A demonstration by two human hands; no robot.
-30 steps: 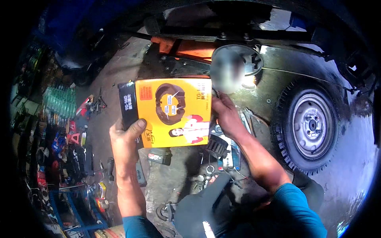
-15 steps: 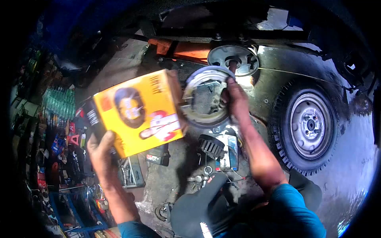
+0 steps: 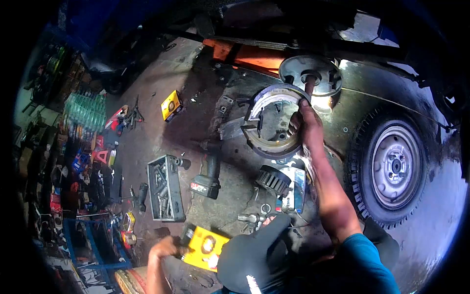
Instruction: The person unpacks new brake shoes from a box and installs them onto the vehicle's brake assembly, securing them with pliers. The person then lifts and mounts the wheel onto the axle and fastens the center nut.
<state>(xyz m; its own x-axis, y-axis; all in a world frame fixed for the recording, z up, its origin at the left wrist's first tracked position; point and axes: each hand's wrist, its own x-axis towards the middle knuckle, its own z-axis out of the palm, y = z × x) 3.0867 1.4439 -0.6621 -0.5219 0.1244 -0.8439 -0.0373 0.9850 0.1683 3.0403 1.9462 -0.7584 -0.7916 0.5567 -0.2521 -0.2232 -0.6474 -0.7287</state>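
My right hand (image 3: 308,122) is closed round one side of a ring-shaped pair of brake shoes (image 3: 271,148), held up off the floor. A small spring spans the gap on the ring's left side. Behind it, a round metal backing plate (image 3: 289,73) surrounds an axle stub. Low in the view, my left hand (image 3: 166,248) grips the dark edge of a yellow cardboard box (image 3: 203,248) beside my dark-clothed knee (image 3: 252,257); the fingers are partly blurred.
A wheel with tyre (image 3: 391,164) is at the right. On the floor are a cordless impact wrench (image 3: 209,176), a metal tray of sockets (image 3: 166,188), a ribbed black part (image 3: 273,180) and a small yellow box (image 3: 171,105). Shelved goods line the left.
My left hand has brought the yellow box down from beside the brake shoes to my knee, uncovering the tray, wrench and small box. The brake shoes remain in my right hand.
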